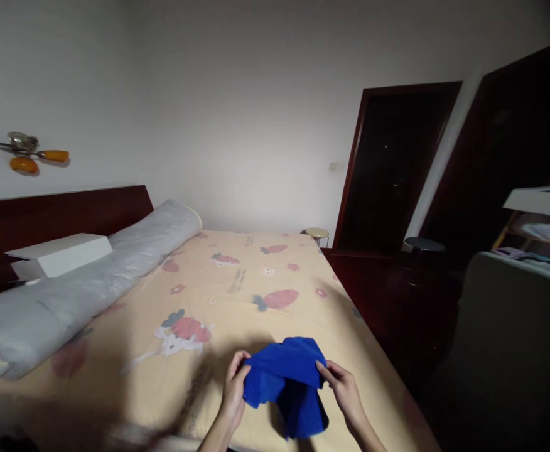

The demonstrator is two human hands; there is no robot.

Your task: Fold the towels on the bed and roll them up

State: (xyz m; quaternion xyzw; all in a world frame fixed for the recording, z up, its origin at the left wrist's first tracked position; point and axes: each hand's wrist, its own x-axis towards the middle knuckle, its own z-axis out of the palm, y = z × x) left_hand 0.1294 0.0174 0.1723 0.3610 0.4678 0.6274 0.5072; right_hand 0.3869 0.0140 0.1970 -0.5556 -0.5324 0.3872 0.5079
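A bright blue piece of cloth (284,367), perhaps a garment, is stretched between my two hands above the near part of the bed. My left hand (234,388) pinches its left edge between thumb and fingers. On the other side, my right hand (342,384) grips the right edge in the same way. The lower part of the cloth hangs down in folds toward the sheet, so its full shape is hidden. Beneath it lies the cream bed sheet (237,314), printed with pink strawberries, carrots and rabbits.
A grey rolled mattress or quilt (115,267) lies along the headboard (58,213), with a white box (63,254) on it. Two stools, one beige (317,232) and one dark (424,244), stand beyond the bed's right side. A shelf with a white box (543,201) is at far right.
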